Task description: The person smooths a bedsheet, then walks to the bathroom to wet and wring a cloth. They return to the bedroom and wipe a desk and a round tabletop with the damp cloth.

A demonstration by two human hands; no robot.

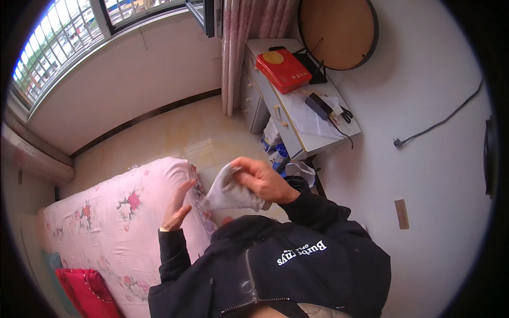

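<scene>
A greyish-white cloth [230, 190] hangs from my right hand [264, 181], pinched between thumb and fingers in front of my chest. Its lower edge spreads leftward and looks slightly blurred. To the left, my left hand [177, 208] is raised with its thumb apart from the fingers and nothing in it. A gap separates that hand from the cloth. Below the left hand lies a bed [159, 187] with a pink floral sheet.
A white desk [322, 141] at the right bears a red box [284, 71], a black adapter [318, 105] and scissors [346, 115]. Above it, a round board [338, 31] leans on the wall. A cable with a plug [397, 142] hangs nearby. A red folded textile [85, 292] lies on the bed.
</scene>
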